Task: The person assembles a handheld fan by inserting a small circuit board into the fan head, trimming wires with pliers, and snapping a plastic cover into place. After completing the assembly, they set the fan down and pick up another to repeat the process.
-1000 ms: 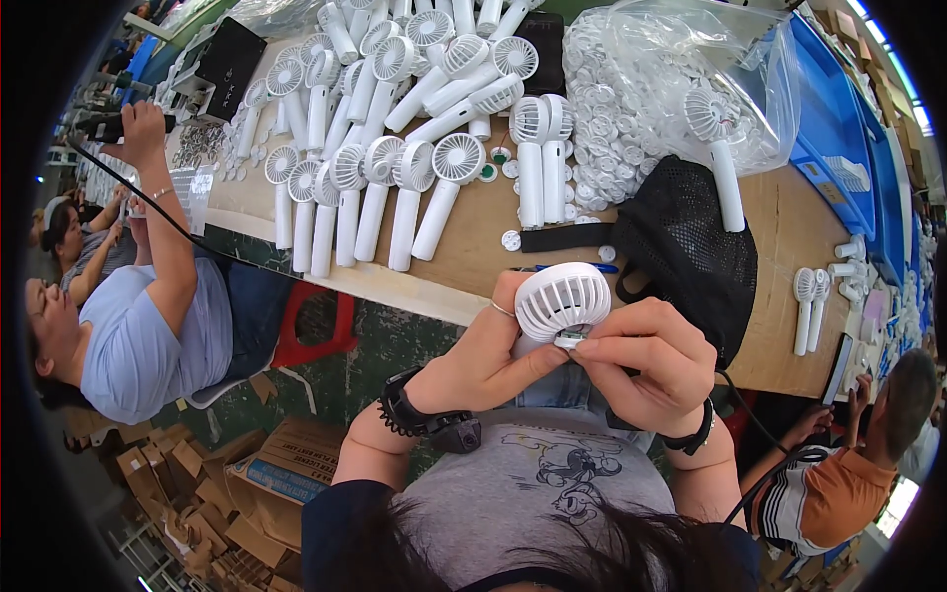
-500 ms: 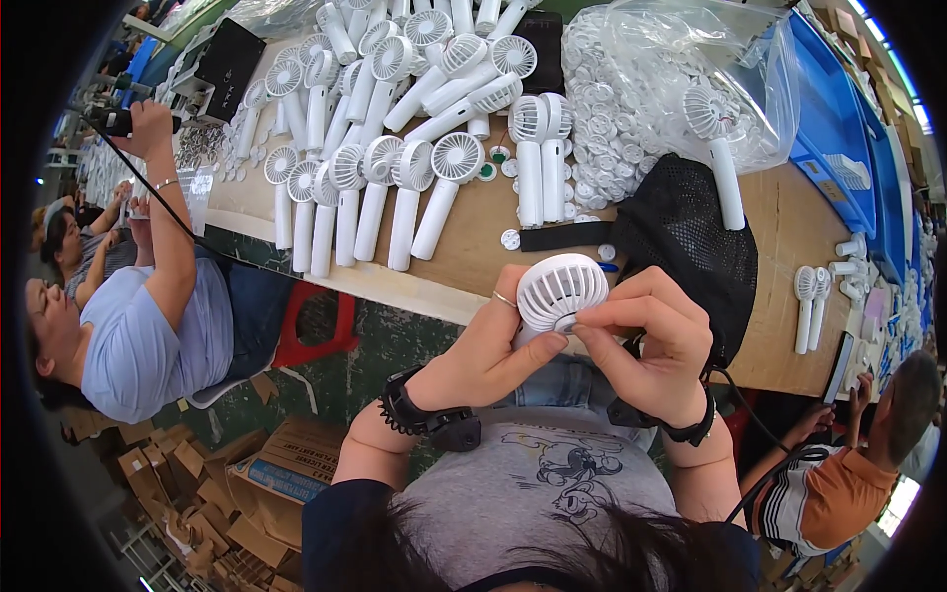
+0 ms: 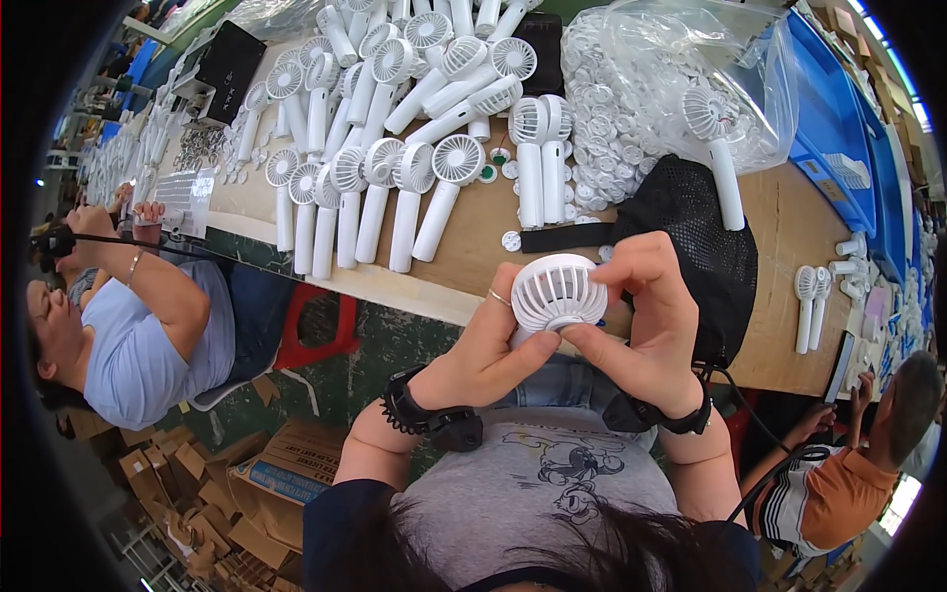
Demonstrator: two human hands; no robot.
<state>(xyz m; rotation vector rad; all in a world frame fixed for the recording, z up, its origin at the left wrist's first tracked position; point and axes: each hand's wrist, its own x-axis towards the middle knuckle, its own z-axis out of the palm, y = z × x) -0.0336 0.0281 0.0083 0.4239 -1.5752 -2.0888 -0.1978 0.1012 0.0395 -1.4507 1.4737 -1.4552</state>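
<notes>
In front of my chest I hold a white handheld fan (image 3: 560, 293), its slatted round grille facing up. My left hand (image 3: 485, 347) is closed round the fan's left side, thumb at the lower edge. My right hand (image 3: 653, 321) pinches the right side, with fingertips on the upper right rim and the thumb low by the hub. The fan's handle is hidden. Just beyond lies a black mesh bag (image 3: 681, 222) with a black strap (image 3: 567, 238). A row of white fans (image 3: 402, 217) lies to the left, and a pair of fans (image 3: 541, 163) straight ahead.
A heap of small white round parts (image 3: 602, 128) lies beside a clear plastic bag (image 3: 691, 59). Blue trays (image 3: 829, 128) stand at the right. A person in light blue (image 3: 158, 340) sits left by a red stool (image 3: 318, 326); one in orange (image 3: 848, 493) is at the right.
My right hand has shifted from pinching at the hub to spanning the fan's right side, fingers now at the upper rim. The person on the left has lowered their raised arm.
</notes>
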